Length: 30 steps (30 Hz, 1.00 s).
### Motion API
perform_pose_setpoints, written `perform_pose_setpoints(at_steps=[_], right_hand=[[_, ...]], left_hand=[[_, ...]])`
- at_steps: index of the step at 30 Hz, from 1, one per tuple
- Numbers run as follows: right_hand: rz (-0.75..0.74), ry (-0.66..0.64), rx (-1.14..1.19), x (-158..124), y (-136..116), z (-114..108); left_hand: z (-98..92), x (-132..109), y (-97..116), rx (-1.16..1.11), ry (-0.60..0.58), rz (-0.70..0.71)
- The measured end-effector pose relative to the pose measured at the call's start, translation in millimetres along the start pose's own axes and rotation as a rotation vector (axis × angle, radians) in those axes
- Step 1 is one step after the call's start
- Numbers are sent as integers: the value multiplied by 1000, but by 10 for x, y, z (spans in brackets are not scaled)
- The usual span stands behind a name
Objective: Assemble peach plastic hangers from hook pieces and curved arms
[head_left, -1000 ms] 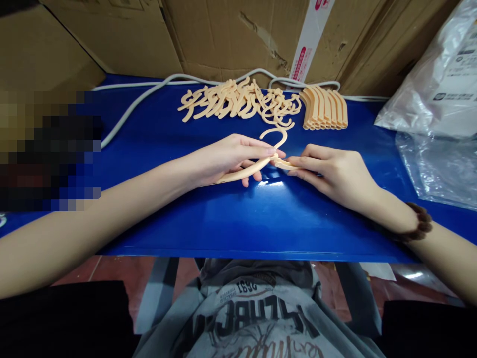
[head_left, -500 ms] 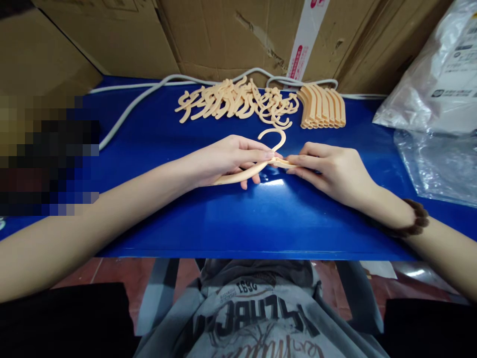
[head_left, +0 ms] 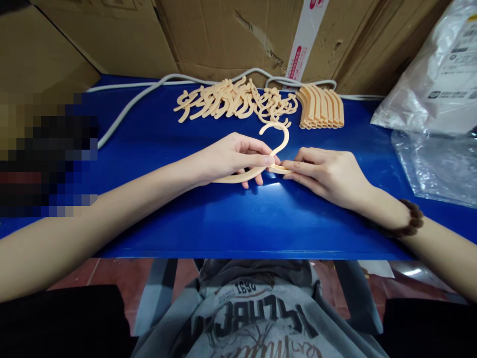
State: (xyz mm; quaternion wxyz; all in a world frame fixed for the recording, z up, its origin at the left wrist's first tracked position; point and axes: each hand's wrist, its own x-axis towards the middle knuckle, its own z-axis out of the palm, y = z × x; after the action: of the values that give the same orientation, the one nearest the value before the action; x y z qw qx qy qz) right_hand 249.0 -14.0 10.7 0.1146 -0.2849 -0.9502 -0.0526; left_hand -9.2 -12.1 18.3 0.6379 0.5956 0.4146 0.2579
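Note:
A cream plastic hanger (head_left: 282, 137) is held between both hands above the blue table, its hook pointing up and away from me. My left hand (head_left: 238, 156) pinches it at the middle, just under the hook, and one long arm of the hanger runs back beneath that palm. On the other side, my right hand (head_left: 328, 171) grips the short visible arm between thumb and fingers; its far end is hidden by them. Behind the hanger lie a heap of cream hanger pieces (head_left: 223, 99), several loose hooks (head_left: 274, 104) and a neat stack of curved arms (head_left: 322, 107).
The blue table (head_left: 238, 223) has its front edge close to my lap. Along the back runs a grey cable (head_left: 130, 117) before cardboard boxes (head_left: 223, 40). Clear plastic bags (head_left: 428, 99) lie at the right. Pixelated blocks cover the far left.
The hanger has turned slightly, its hook tilting a little further away from me and right. My right hand has edged left, closer to the left hand. Both hands keep their hold.

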Motion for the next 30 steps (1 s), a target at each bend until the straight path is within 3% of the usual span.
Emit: perform_pose_setpoints(at_steps=[9, 17, 26, 30], right_hand=[[10, -4, -4, -25, -29, -15], [56, -7, 11, 9, -69, -41], [97, 2, 32, 39, -51, -32], [46, 11, 56, 25, -13, -24]], left_hand=[[13, 12, -18, -1, 71, 40], [23, 36, -40, -55, 117, -29], [94, 6, -10, -108, 169, -12], [61, 26, -1, -74, 131, -49]])
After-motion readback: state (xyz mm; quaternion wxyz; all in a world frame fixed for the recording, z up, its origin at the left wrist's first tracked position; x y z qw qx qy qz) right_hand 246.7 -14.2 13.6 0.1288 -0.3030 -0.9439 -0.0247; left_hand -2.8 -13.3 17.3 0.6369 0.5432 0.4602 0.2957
